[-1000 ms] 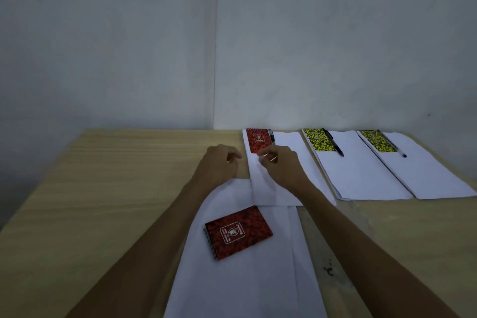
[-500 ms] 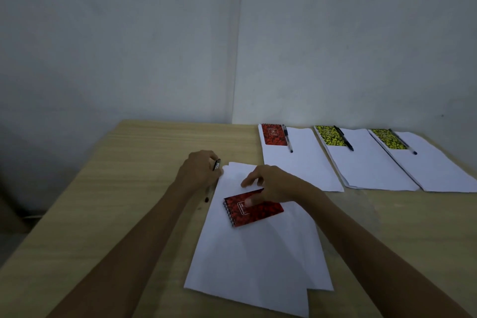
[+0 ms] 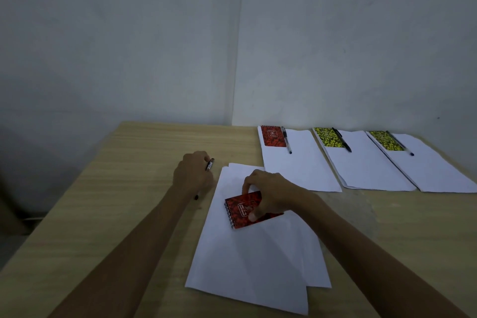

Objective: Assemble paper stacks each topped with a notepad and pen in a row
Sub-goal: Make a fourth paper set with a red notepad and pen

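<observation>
A loose stack of white paper lies in front of me on the wooden table. A red spiral notepad rests on its upper part, and my right hand grips the notepad's right side with thumb on the cover. Just left of the paper, my left hand is closed around a pen. At the back stand three finished stacks in a row: one with a red notepad and pen, two with yellow notepads and pens.
The table meets a grey wall corner at the back. The row of paper stacks runs to the table's right edge. Bare wood lies to the left of my left hand and beside the near paper.
My hands drew back from the far red-notepad stack. The right hand came down onto the near red notepad and gripped it; the left hand holds a pen beside the paper. The camera view shifted.
</observation>
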